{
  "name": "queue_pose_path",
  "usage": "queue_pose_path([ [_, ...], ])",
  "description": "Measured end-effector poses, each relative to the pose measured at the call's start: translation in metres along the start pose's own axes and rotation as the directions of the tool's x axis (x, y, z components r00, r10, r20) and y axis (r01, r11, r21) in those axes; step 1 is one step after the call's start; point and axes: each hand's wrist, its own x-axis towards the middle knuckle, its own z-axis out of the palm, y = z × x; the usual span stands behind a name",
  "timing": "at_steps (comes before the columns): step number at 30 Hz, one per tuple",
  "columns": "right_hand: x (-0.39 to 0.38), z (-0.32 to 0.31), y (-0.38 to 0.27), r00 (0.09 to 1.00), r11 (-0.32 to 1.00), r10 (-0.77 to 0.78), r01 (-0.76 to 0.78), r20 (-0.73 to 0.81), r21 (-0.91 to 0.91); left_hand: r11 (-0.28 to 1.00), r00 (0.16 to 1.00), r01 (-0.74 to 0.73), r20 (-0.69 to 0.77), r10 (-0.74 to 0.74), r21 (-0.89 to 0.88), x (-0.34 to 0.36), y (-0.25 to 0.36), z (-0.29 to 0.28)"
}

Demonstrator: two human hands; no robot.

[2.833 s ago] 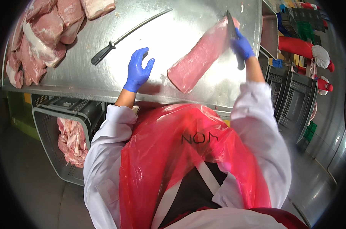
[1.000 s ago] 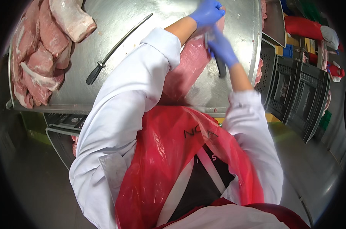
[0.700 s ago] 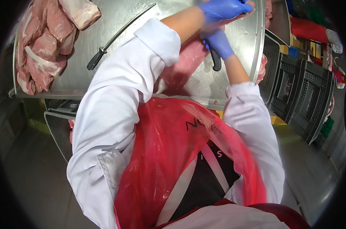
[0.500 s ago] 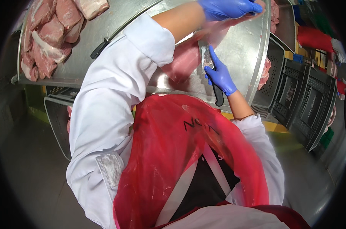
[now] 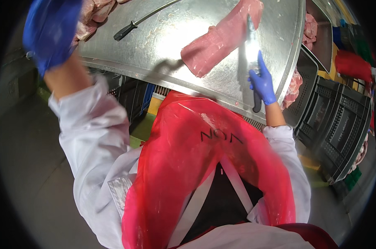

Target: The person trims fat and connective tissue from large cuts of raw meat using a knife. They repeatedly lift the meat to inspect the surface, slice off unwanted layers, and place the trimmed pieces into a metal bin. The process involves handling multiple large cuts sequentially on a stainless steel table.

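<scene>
My right hand [image 5: 263, 85], in a blue glove, grips a knife [image 5: 252, 50] with a black handle, its blade pointing away from me. The blade tip is at the right side of a long slab of raw pink meat [image 5: 217, 47] lying on the metal table [image 5: 155, 56]. Whether the tip touches the meat, I cannot tell. My left hand [image 5: 53, 35], also blue-gloved, is raised at the upper left, beside and partly over a pile of raw meat [image 5: 101, 12]. Motion smears its fingers, so what it holds, if anything, does not show.
A sharpening steel [image 5: 125, 31] with a black handle lies on the table's far left. Right of the table edge are grey crates [image 5: 304, 85] with raw meat [image 5: 294, 89] and a dark perforated crate [image 5: 337, 120]. More crates [image 5: 125, 91] stand under the table's left side.
My left hand has let go of the meat slab and swung left to the pile. The slab now lies flat on the table. My right hand keeps the knife, slightly farther right in view.
</scene>
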Motion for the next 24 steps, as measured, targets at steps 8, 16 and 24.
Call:
queue_pose_path([
  [8,-0.002,-0.026,0.024,1.000,0.995,-0.026,0.028,-0.013,0.093,0.464,0.648,0.745,-0.685,-0.335,0.478,-0.273,0.143,-0.243],
  [16,0.041,0.012,0.012,0.998,0.990,-0.065,0.067,-0.020,0.123,-0.011,0.848,-0.248,0.212,-0.486,0.969,-0.175,-0.161,-0.068],
  [24,0.060,0.043,-0.010,0.993,0.997,0.006,0.002,-0.118,0.072,0.438,0.450,-0.215,0.486,-0.749,0.873,-0.095,-0.371,0.058],
])
